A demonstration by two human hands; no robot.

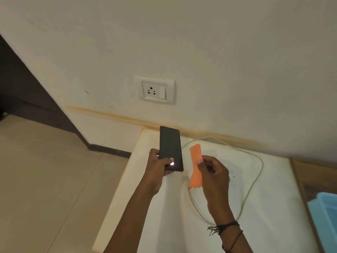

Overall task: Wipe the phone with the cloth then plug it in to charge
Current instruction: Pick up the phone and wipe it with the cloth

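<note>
Left hand (157, 165) grips phone (170, 147) by lower end, raised above white surface (273, 179). Right hand (213, 172) pinches orange cloth (196, 167) just beside phone, apart. We judge wiping unfinished. Cable (255, 172) loose, wall socket (155, 90) unused; charging remains.

Perhaps a blue tub (324, 216), cut by the right edge; cable (209, 137) partly hidden behind the right hand (215, 174).
</note>
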